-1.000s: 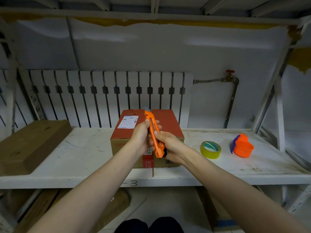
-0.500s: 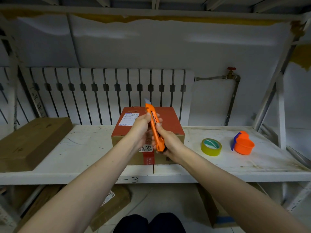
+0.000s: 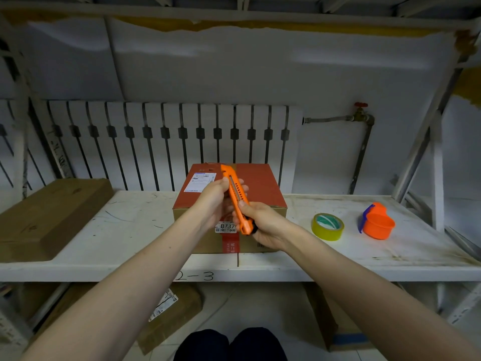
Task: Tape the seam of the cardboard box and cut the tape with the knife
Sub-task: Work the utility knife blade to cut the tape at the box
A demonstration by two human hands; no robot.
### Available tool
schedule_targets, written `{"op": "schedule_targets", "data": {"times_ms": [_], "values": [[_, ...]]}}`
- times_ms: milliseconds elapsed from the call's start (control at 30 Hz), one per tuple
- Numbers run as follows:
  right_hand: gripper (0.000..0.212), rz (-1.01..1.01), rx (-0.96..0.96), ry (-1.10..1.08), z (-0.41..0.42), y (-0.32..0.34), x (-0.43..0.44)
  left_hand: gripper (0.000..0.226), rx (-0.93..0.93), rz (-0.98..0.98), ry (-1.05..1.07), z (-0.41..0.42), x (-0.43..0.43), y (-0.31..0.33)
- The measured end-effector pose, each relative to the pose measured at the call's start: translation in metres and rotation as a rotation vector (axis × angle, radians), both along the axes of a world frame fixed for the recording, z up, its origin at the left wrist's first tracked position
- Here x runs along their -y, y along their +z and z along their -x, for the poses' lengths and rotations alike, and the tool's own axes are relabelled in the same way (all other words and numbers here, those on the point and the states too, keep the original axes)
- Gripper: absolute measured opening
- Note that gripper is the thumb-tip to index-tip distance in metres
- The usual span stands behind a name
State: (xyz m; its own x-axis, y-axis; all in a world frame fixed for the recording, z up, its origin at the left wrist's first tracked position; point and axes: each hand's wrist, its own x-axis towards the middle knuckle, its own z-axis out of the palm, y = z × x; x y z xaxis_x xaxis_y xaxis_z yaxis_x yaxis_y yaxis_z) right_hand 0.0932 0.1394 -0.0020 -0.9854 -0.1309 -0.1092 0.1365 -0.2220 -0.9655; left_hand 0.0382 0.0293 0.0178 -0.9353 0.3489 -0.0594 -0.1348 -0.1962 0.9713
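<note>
A cardboard box (image 3: 260,186) with a red top and a white label stands on the white shelf (image 3: 130,230). In front of it I hold an orange utility knife (image 3: 236,196), tip pointing up and away. My right hand (image 3: 263,225) grips its lower end. My left hand (image 3: 217,199) holds the middle of the handle from the left. No blade shows past the tip. A yellow tape roll (image 3: 328,226) lies flat on the shelf to the right of the box.
An orange tape dispenser (image 3: 377,222) sits right of the yellow roll. A flat brown carton (image 3: 46,214) lies at the shelf's left end. A white radiator (image 3: 166,142) stands behind the box. More cartons (image 3: 169,313) lie on the floor under the shelf.
Half a second ago a short blade stuck out of the knife tip; now none shows. The knife has dropped slightly and my right thumb rests on its slider.
</note>
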Motion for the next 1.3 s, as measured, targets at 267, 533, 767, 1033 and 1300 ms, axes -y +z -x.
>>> {"op": "schedule_targets", "data": {"times_ms": [267,533,767,1033,1300], "values": [[0.029,-0.048,0.015,0.004,-0.004,-0.002,-0.002,0.038,0.006,0.017,-0.026,0.005,0.004,0.0],[0.027,-0.238,-0.002,-0.013,-0.009,-0.011,-0.015,0.036,-0.036,0.065,-0.024,0.005,0.002,-0.003],[0.022,-0.203,-0.026,-0.01,-0.008,-0.018,-0.024,0.034,-0.067,0.128,-0.016,0.006,-0.006,-0.008],[0.041,-0.482,-0.266,-0.254,-0.009,-0.037,-0.049,0.033,0.022,0.039,0.022,0.015,-0.024,-0.007],[0.031,-0.59,-0.398,-0.534,-0.016,-0.044,-0.096,0.023,-0.32,0.4,0.126,0.028,-0.054,-0.019]]}}
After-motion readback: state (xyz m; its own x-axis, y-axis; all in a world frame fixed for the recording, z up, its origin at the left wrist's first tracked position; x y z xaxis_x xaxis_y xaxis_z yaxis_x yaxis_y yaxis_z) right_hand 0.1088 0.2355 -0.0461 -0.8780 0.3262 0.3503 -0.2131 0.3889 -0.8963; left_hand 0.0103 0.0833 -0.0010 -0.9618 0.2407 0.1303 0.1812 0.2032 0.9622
